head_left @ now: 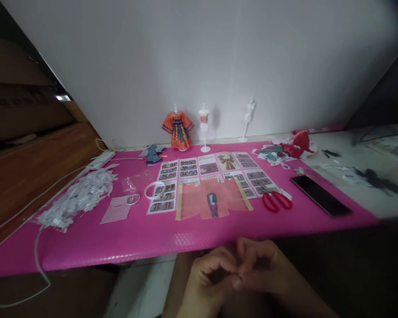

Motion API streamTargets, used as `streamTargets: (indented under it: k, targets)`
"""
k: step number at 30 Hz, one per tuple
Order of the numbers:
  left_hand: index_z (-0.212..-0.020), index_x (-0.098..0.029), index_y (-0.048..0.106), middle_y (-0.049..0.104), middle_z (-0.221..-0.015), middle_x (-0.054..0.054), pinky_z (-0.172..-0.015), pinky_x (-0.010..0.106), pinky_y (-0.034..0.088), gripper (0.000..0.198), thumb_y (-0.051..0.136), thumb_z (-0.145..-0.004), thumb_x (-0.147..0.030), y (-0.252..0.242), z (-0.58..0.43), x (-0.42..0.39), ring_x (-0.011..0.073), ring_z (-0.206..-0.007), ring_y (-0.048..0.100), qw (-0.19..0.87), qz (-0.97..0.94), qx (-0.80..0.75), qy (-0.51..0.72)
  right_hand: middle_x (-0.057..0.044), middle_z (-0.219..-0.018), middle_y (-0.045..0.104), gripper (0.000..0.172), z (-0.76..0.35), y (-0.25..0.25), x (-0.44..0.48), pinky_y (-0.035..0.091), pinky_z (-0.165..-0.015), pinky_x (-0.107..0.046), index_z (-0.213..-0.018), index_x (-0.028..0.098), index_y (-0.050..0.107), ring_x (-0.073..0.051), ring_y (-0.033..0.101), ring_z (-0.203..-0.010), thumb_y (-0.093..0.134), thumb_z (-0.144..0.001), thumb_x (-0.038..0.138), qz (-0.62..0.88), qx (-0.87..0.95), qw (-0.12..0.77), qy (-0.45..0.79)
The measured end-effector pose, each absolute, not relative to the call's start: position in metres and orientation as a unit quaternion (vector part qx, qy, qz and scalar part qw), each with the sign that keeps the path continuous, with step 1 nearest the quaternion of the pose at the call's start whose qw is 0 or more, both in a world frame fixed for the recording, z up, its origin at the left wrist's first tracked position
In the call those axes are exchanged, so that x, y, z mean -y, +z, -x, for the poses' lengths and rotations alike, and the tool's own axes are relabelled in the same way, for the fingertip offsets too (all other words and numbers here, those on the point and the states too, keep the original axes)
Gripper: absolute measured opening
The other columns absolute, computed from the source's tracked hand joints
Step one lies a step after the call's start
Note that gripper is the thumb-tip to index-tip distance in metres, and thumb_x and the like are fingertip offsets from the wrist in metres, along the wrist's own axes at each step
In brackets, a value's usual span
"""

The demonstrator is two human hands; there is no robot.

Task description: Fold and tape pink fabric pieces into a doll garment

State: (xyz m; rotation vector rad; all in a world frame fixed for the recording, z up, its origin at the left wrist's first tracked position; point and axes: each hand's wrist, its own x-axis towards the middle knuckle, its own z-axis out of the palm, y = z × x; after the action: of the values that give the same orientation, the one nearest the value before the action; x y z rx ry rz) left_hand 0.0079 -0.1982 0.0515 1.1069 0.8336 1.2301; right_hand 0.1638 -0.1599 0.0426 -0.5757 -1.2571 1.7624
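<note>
Below the front edge of the pink-covered table (146,243), my left hand (212,276) and my right hand (262,267) meet with their fingertips pinched together. Whatever lies between the fingertips is too small or hidden to make out. Just beyond my hands, an orange fabric piece (192,198) with yellowish side strips lies flat. On it rests a small dark blue and white piece (212,205). Under the fabric is a printed instruction sheet (189,168) with picture panels. Red-handled scissors (276,201) lie to the right of the fabric.
A black phone (320,194) lies at right. Behind stand a doll form in an orange robe (177,128), a partly dressed form (204,126) and a bare white form (248,115). At left are white plastic scraps (81,196), tape rings (154,191) and a cable (38,251). Fabric scraps (295,145) lie back right.
</note>
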Motion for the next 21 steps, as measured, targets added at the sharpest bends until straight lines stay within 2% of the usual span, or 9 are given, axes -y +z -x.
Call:
streamTargets:
  k: [5,13,21]
  targets:
    - [-0.061,-0.016,0.067,0.054,-0.065,0.000,-0.062,0.025,0.037,0.024,0.078,-0.071,-0.036,0.073,-0.014,0.209,0.0125,-0.063,0.047,0.593,-0.469,-0.383,0.531,0.004,-0.067,0.052,0.010,-0.171,0.046,0.164,0.039,-0.059,-0.023,-0.067,0.022,0.073,-0.008,0.048,-0.061,0.083,-0.065,0.020,0.204,0.503,0.392,0.743]
    - [-0.062,-0.016,0.067,0.055,-0.065,0.000,-0.063,0.025,0.037,0.022,0.078,-0.071,-0.034,0.077,-0.011,0.216,0.0131,-0.063,0.047,0.572,-0.451,-0.426,0.537,0.003,-0.068,0.051,0.017,-0.167,0.049,0.170,0.036,-0.056,-0.021,-0.067,0.019,0.071,-0.008,0.045,-0.061,0.084,-0.063,0.030,0.236,0.489,0.392,0.742]
    - [-0.062,-0.016,0.063,0.053,-0.061,-0.002,-0.058,0.023,0.034,0.024,0.074,-0.074,-0.034,0.070,-0.010,0.213,0.0113,-0.059,0.043,0.568,-0.467,-0.425,0.528,0.003,-0.066,0.057,0.020,-0.166,0.049,0.169,0.042,-0.057,-0.021,-0.071,0.018,0.068,-0.008,0.050,-0.058,0.082,-0.066,0.031,0.224,0.510,0.400,0.728]
